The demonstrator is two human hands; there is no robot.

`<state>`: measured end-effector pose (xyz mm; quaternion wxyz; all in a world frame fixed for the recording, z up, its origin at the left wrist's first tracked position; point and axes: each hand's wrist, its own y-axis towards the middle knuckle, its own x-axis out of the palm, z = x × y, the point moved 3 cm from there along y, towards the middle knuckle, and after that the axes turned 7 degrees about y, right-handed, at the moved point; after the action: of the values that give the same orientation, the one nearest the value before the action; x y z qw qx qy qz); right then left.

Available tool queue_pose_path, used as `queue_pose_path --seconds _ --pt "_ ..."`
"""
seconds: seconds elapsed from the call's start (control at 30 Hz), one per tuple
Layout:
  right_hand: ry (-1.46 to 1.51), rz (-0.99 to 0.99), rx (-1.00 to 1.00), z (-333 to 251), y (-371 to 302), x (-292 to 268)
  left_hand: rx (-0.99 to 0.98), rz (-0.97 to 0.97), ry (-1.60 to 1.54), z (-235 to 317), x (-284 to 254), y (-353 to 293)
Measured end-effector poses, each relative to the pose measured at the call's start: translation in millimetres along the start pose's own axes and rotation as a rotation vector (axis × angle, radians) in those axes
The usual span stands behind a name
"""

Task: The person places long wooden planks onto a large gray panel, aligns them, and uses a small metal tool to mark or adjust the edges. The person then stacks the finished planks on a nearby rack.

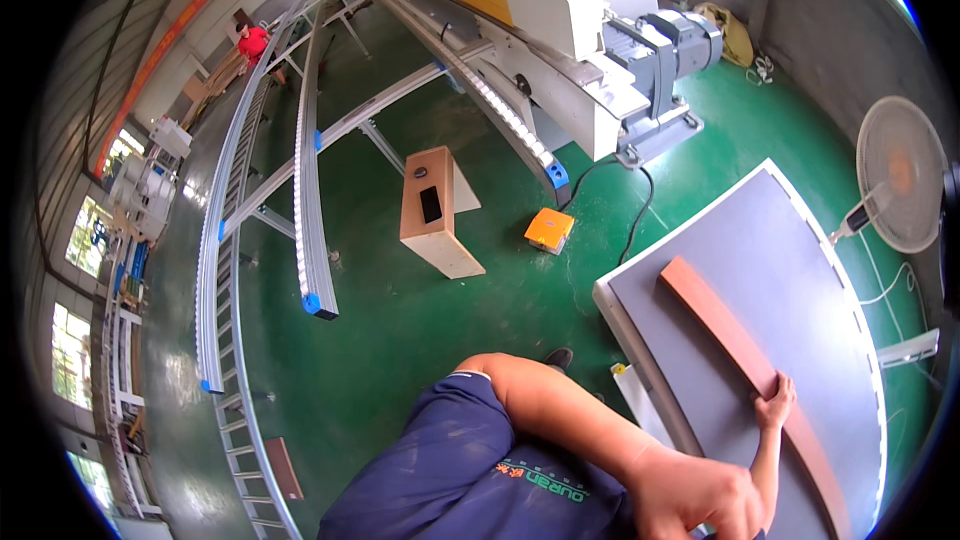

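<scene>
A long reddish-brown board (pixel 715 320) lies slantwise over a grey-topped table (pixel 660 370) on the right. My right hand (pixel 775 402) is closed around the board partway along, fingers over its edge. My left arm reaches across my body, and my left hand (pixel 690 495) is curled into a fist low in the picture, left of the board. Whatever that fist holds, if anything, is hidden from view.
A box-like wooden stand (pixel 428 205) and an orange foot-switch box (pixel 549 230) are on the green floor. Conveyor rails (pixel 308 190) run along the left. A large machine with a motor (pixel 640 55) stands ahead. A fan (pixel 900 175) is at right; a person in red (pixel 252 43) is far off.
</scene>
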<state>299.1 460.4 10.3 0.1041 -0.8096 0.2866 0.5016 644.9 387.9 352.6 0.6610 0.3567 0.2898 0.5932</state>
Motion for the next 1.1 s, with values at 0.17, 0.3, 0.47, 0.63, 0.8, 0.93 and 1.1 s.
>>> queue_pose_path --seconds 0.17,0.3,0.47,0.63,0.8,0.93,1.1 --pt "0.004 -0.015 -0.002 2.4 -0.4 3.5 0.143 -0.166 -0.050 24.1 1.9 5.6" --pt "0.011 -0.001 -0.018 5.1 -2.6 3.2 0.202 -0.055 -0.121 44.3 5.1 8.9" --pt "0.011 -0.012 -0.027 2.7 4.3 6.2 0.226 -0.138 0.040 41.0 0.4 6.1" --pt "-0.001 0.028 -0.002 15.9 -1.9 13.5 0.208 0.099 0.843 3.3 -23.0 -2.3" --pt "0.005 0.002 -0.063 -0.2 10.1 12.2 -0.481 0.177 1.047 -92.6 -88.8 -91.9" --pt "0.004 0.006 0.001 -4.6 -3.8 -4.7 -0.612 -0.237 1.458 -115.7 -89.9 -183.3" --pt "-0.057 0.022 0.048 7.4 -8.2 -3.6 -0.905 -0.345 1.445 -118.5 -94.5 -241.7"
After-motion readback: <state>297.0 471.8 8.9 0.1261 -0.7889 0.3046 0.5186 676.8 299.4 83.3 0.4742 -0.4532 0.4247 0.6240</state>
